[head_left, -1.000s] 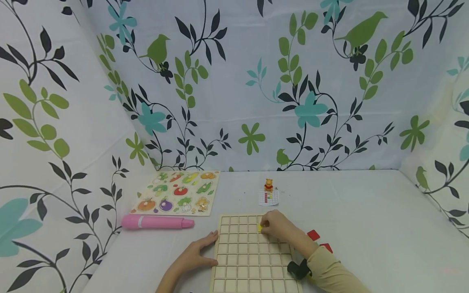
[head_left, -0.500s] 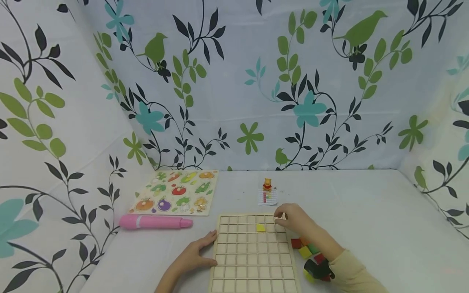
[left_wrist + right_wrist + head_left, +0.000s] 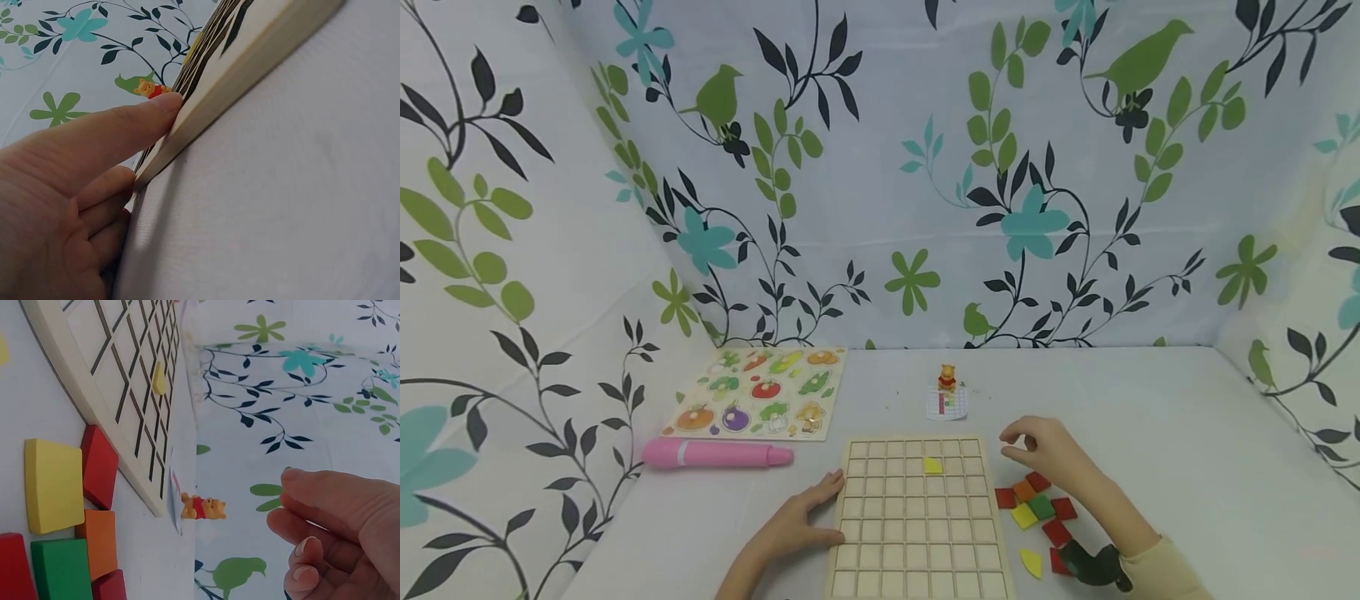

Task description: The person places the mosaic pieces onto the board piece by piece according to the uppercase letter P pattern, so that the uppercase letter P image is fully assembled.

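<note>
A wooden grid board [image 3: 916, 531] lies in front of me, with one yellow tile [image 3: 932, 466] in a cell near its far edge. My left hand [image 3: 801, 521] rests against the board's left side. In the left wrist view its thumb [image 3: 134, 125] touches the rim, the other fingers partly hidden behind it. My right hand [image 3: 1043, 446] hovers off the board's far right corner, fingers loosely bent and holding nothing. Just below it lie loose square tiles: several red [image 3: 1057, 532], one orange [image 3: 1023, 490], one green [image 3: 1041, 506] and one yellow [image 3: 55, 485].
A yellow rounded piece [image 3: 1031, 563] lies near a dark object [image 3: 1093, 566] by the right forearm. Behind the board stand a bear figurine [image 3: 947, 377] and a small printed grid card [image 3: 938, 413]. At left are a pink tube-shaped object [image 3: 730, 454] and a vegetable puzzle board [image 3: 747, 422].
My right hand has let go of the yellow tile, leaving it on the board, and moved right past the board's edge. More loose tiles show now. The left hand stays put.
</note>
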Demonstrator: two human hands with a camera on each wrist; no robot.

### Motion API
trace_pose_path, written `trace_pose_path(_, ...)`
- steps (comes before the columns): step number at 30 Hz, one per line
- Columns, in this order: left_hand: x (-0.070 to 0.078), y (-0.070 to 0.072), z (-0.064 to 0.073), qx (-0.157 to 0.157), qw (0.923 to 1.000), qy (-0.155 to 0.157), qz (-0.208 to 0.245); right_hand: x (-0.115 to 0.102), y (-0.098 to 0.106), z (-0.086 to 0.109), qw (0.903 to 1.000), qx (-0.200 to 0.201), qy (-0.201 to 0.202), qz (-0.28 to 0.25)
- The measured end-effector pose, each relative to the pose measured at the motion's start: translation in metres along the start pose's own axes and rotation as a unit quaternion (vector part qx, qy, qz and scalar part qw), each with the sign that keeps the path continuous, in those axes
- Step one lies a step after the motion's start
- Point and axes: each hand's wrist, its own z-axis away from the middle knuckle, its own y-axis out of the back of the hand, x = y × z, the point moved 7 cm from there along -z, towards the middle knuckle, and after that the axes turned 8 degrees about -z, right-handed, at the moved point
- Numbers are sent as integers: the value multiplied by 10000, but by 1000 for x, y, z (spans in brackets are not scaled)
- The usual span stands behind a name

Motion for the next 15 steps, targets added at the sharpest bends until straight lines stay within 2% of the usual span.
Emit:
trace_pose_path(8, -2, -1, 1, -34, 10000, 9, 49, -5, 6, 15, 9991, 242, 338, 31)
trace_pose_path(15, -2, 0, 1, -56, 9998, 60, 190, -2, 6, 19, 9996, 175, 231, -37)
